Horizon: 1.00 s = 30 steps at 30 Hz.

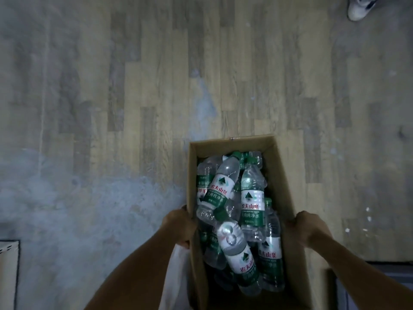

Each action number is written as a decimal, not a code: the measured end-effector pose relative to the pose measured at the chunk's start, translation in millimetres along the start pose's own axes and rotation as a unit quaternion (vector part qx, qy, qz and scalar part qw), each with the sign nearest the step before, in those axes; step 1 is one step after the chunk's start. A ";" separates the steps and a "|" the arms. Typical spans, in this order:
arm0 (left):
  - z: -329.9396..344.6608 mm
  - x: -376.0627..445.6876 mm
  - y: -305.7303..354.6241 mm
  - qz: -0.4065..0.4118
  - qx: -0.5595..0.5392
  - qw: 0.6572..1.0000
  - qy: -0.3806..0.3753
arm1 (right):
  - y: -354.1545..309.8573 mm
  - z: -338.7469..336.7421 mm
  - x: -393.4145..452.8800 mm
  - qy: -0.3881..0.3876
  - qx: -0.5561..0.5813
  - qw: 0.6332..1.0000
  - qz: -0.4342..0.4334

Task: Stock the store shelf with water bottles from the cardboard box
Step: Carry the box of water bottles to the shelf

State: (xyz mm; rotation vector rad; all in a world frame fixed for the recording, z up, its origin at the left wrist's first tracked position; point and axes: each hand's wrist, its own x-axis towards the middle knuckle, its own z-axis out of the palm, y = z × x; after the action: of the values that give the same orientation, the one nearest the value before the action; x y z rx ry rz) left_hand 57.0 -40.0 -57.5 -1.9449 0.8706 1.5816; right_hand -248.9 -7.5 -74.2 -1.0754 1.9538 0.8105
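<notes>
Below us, over the wood-plank floor [156,86], we carry an open cardboard box [288,198] whose long axis runs away from us, its far end pointing up the view and tilted slightly to the right. Our left hand [178,227] clasps the left wall from outside, fingers curled under the side, and our right hand [306,224] clamps the right wall the same way, so the box hangs between both forearms. Inside, water bottles [252,204] with white-and-green labels lie in a loose heap, most of them roughly lengthwise with the box. One bottle [220,186] leans diagonally with its green cap toward the far right corner; another [237,253] lies atop the near end, angled toward the near right. A pale shoe [361,7] shows at the top right corner, well apart from the box.
</notes>
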 end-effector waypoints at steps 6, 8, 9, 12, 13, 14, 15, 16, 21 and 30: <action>-66.4 -107.8 -19.8 -0.024 -0.106 0.994 -0.031 | -55.4 -104.1 -89.2 0.006 -0.063 0.996 -0.058; -104.3 -141.2 -16.4 -0.037 -0.152 0.987 -0.027 | -79.9 -147.4 -116.1 0.016 -0.068 0.994 -0.080; -122.1 -156.8 -12.0 -0.036 -0.165 0.985 -0.040 | -90.6 -168.3 -128.5 0.019 -0.073 0.993 -0.087; -176.1 -200.0 11.4 -0.024 -0.142 0.988 -0.058 | -116.8 -222.8 -159.0 0.024 -0.074 0.993 -0.089; -192.0 -209.4 19.1 -0.017 -0.137 0.989 -0.051 | -123.7 -239.1 -164.5 0.028 -0.070 0.993 -0.094; -207.7 -216.1 28.4 -0.004 -0.133 0.990 -0.042 | -129.3 -254.8 -167.6 0.032 -0.066 0.992 -0.100; -222.0 -222.0 38.9 0.006 -0.127 0.992 -0.027 | -134.5 -269.5 -168.7 0.036 -0.062 0.992 -0.107; -236.0 -226.4 50.0 0.018 -0.118 0.993 -0.009 | -139.3 -284.3 -168.8 0.040 -0.059 0.991 -0.113; -300.3 -239.7 117.8 0.032 -0.097 0.994 0.045 | -168.1 -358.2 -146.1 0.036 -0.030 0.991 -0.127; -413.2 -201.1 228.2 -0.030 -0.096 0.993 0.056 | -258.9 -514.4 -76.9 0.048 -0.039 0.987 -0.148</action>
State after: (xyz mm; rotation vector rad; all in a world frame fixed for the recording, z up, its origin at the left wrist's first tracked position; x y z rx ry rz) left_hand 140.5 -454.6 233.0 -2.1910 0.7187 1.5832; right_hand -150.8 -502.8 213.3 -1.4345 1.7925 0.6848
